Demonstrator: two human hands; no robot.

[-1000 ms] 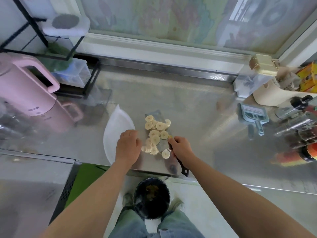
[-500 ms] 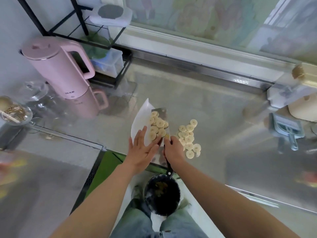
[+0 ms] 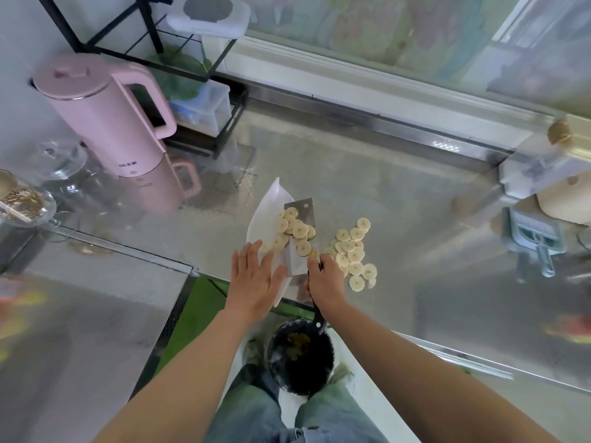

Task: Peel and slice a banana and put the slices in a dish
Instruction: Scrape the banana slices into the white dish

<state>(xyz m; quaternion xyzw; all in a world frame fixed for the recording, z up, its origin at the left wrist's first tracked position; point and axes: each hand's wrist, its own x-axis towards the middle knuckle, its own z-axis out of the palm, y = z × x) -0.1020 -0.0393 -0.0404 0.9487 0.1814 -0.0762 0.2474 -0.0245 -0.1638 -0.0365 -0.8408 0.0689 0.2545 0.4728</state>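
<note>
Working right at the near edge of the steel counter [image 3: 399, 203], with an open bin [image 3: 300, 356] directly below: could lose fruit over the lip with one careless sweep. Could also shove the white dish [image 3: 265, 212] sideways, if nudged too hard by the blade. Cleaver [image 3: 299, 209] laid flat side up across the dish's right rim, loaded. Tipped too steeply or too fast, could dump the banana slices [image 3: 295, 227] past the dish rather than into it. Another heap of slices [image 3: 353, 251] lying on the bare counter just right of the blade, not yet collected. Sticky stuff, probably. May cling to the steel and need coaxing off beside a sharp edge, a risk for fingertips.

Left hand [image 3: 256, 276] flat and spread, fingers straight, resting on the near part of the dish just beside the blade, gripping nothing. Right hand [image 3: 326, 282] curled tight round the cleaver's dark handle, knuckles up, close behind the blade.
</note>
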